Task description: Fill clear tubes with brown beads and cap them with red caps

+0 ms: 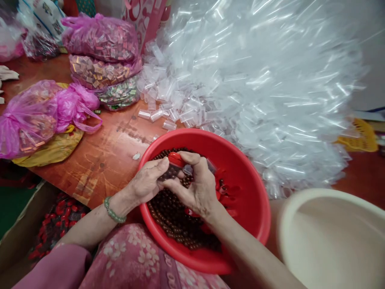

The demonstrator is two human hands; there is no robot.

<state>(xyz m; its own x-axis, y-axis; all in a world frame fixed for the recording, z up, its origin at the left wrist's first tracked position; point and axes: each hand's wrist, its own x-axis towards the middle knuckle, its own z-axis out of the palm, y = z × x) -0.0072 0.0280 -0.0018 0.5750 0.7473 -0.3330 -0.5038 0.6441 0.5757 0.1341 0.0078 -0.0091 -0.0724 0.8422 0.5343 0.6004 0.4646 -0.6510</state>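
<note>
Over a red plastic basin (255,180), my left hand (147,178) grips a small clear container (171,171) filled with dark brown beads. A red cap (176,159) sits at its upper end, with my left thumb against it. My right hand (197,186) is closed close beside it, its thumb reaching toward the container's lower part. A clear plastic tube (188,169) shows between my right fingers, partly hidden by them. Beneath both hands lies a heap of brown beads (171,224). Red caps (231,190) rest at the basin's right side.
Clear plastic tubes (255,80) form a large pile behind the basin. Pink bags (102,40) of small packets stand back left, with another pink bag (33,116) nearer. A cream basin (331,241) is at right. Lower left, a box holds red-capped containers (57,220).
</note>
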